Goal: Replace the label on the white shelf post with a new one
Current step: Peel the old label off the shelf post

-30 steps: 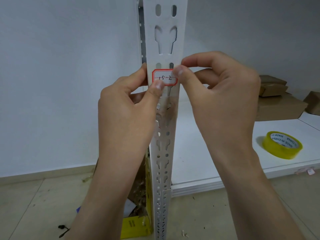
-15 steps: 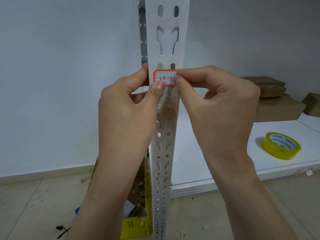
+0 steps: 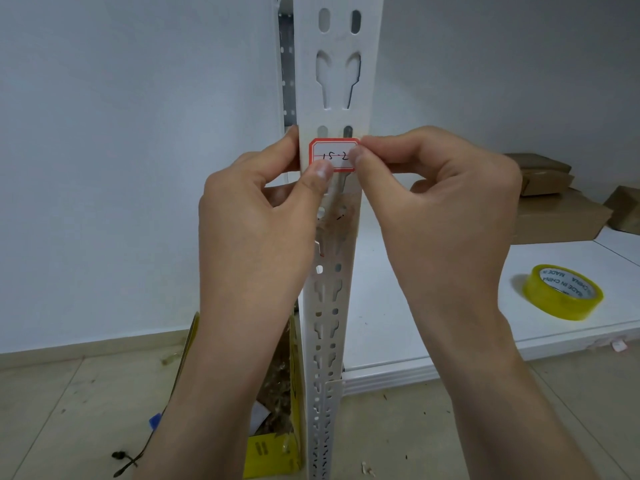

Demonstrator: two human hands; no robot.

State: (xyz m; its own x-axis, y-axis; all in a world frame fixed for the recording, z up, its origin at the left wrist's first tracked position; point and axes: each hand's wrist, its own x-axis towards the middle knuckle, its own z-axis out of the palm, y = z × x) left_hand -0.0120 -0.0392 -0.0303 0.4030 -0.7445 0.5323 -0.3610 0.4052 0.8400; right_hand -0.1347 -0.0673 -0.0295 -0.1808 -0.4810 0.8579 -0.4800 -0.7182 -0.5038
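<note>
A white perforated shelf post (image 3: 337, 81) runs upright through the middle of the view. A small white label with a red border (image 3: 335, 151), handwritten "15-2", lies flat on the post's front face. My left hand (image 3: 256, 220) grips the post's left edge, its thumb tip on the label's lower left corner. My right hand (image 3: 440, 209) pinches at the label's right edge with thumb and forefinger. Below the label the post carries sticky residue and reddish scraps (image 3: 337, 220).
A yellow-tinted tape roll (image 3: 562, 292) lies on the white shelf board (image 3: 398, 323) to the right. Brown cardboard boxes (image 3: 554, 209) sit further back on it. A yellow box of scraps (image 3: 273, 448) stands on the tiled floor left of the post.
My right hand's fingers have come down from above the label onto its right edge. My left thumb has stayed on the lower left corner.
</note>
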